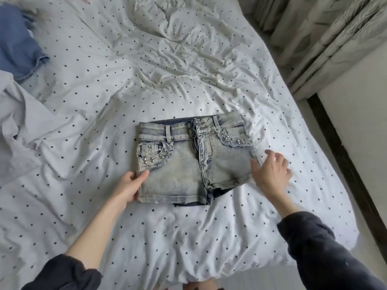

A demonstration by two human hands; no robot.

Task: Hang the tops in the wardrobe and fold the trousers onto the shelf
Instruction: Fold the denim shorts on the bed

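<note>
A pair of faded denim shorts (188,160) with studded pockets lies flat, front up, in the middle of the bed. My left hand (129,185) pinches the shorts' left edge near the hem, thumb on top of the cloth. At the shorts' right edge my right hand (270,172) is spread with straight fingers, blurred, its thumb touching or just off the denim. Both sleeves are dark and pushed up.
The bed is covered by a wrinkled white sheet with dark dots (188,59). A blue garment (18,47) lies at the far left and a pale lilac one (23,114) below it. Patterned curtains (326,34) hang at the right, beside a dark strip (351,185) along the floor.
</note>
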